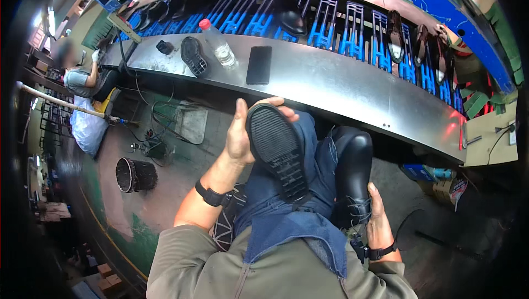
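Observation:
My left hand (238, 138) is closed round a black rubber shoe sole (275, 145), its ribbed tread facing up and its rounded end pointing away from me. Fingertips curl over that far end, and the thumb stands up at the left side. Whatever lies under the sole is hidden. Against my right thigh, my right hand (378, 211) grips a black leather lace-up shoe (354, 161) by its laced rear part. The shoe's smooth toe points away, its grey laces hang loosely, and the fingers beneath it are out of sight.
Ahead runs a metal bench (325, 92) with a dark phone (259, 65), a clear bottle (220, 45) and another black sole (194, 56). Behind it, blue racks (325, 21) carry several shoes. A black bucket (135, 175) stands left; another person (85, 79) sits farther off.

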